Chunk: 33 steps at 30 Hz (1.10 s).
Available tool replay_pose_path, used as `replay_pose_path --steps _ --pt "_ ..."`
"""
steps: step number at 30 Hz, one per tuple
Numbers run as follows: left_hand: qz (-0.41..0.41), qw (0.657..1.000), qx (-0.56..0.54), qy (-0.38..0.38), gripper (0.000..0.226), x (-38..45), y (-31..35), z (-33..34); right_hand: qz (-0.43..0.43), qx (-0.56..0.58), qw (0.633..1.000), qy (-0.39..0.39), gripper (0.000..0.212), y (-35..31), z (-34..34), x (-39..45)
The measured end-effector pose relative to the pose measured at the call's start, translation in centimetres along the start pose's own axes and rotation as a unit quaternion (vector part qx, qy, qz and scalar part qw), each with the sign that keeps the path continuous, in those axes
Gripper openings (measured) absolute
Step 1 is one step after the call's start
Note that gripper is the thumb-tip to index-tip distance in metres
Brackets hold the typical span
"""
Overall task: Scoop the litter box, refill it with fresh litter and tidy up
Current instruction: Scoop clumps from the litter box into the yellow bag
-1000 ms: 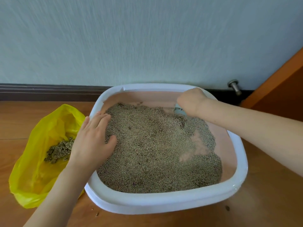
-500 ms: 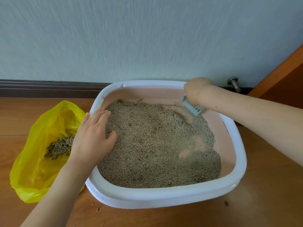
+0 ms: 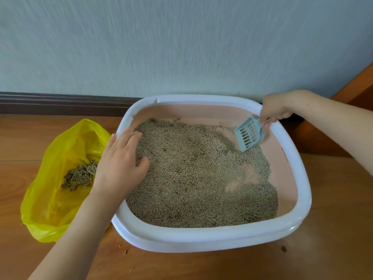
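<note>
- Wooden floor [image 3: 201, 265]: a few stray litter grains [image 3: 125, 252] lie just in front of the box.
- White-rimmed, pink-lined plastic litter box [image 3: 201, 237] sits on the floor against the wall; grey-brown granular litter [image 3: 193, 178] covers most of its base, with bare pink patches at right.
- Left hand [image 3: 119, 164]: fingers straight, palm flat on the box's left rim, fingertips touching the litter; nothing held.
- Yellow plastic bag [image 3: 50, 199], open, just left of the box, holds clumped litter [image 3: 78, 175].
- Right hand [image 3: 275, 109]: grip clamped on the handle of a light-blue slotted plastic scoop [image 3: 249, 134], blade tilted down at the far right corner.
- Pale textured wall [image 3: 181, 47] and dark skirting board [image 3: 60, 104] behind.
</note>
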<state>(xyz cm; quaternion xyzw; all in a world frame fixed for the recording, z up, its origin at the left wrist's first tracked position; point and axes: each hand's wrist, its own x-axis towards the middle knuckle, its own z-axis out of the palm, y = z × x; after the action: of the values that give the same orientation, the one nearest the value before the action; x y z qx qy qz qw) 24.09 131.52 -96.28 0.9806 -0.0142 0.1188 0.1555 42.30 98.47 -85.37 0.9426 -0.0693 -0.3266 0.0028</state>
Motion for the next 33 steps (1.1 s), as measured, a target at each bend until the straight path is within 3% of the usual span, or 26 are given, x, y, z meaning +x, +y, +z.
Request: replay_pose_path --steps 4,8,18,33 --pt "0.0 1.0 0.002 -0.002 0.062 0.0 0.1 0.0 0.009 0.104 0.986 -0.132 0.024 1.9 0.8 1.5" --pt "-0.003 1.0 0.004 0.0 0.061 0.0 0.0 0.1 -0.022 0.088 0.99 -0.107 0.022 1.9 1.5 2.1" --pt "-0.005 1.0 0.003 0.004 0.06 0.0 0.0 0.1 -0.149 0.063 0.976 -0.147 0.024 -3.4 5.0 1.3" --pt "0.002 1.0 -0.017 0.016 0.057 -0.1 0.0 0.2 -0.22 0.101 0.949 -0.2 0.025 -10.5 9.0 -0.1"
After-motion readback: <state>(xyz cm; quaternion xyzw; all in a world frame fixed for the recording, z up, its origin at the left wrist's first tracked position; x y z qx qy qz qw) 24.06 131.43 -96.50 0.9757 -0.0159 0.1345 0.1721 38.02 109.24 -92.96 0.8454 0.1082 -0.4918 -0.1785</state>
